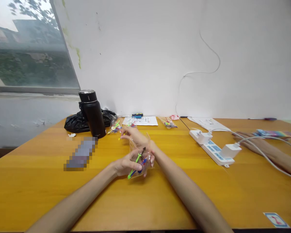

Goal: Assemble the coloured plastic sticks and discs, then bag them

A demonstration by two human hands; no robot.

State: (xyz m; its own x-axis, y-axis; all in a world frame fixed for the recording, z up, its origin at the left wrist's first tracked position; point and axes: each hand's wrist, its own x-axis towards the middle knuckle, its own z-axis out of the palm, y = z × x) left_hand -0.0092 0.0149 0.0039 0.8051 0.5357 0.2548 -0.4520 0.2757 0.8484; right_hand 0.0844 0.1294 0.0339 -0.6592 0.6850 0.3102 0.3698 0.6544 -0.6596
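My left hand (127,165) is closed around a clear plastic bag (148,158), its thumb pressed on the front. Inside the bag show a bright green stick-like piece (134,165), a dark pointed piece and blue bits. My right hand (135,137) crosses behind the bag, just beyond my left hand, with the wrist bent leftward. Its fingertips are pinched together at a small yellow piece (119,139). The bag's upper edge stands up in front of the right wrist.
At the left stand a black bottle (93,115), a black plastic bag (72,122) and a pixelated flat object (81,153). Similar small bags (169,123), papers (145,121) and a screwdriver (137,115) lie along the wall. A power strip (214,150) with cables and another person's hand (249,140) are right.
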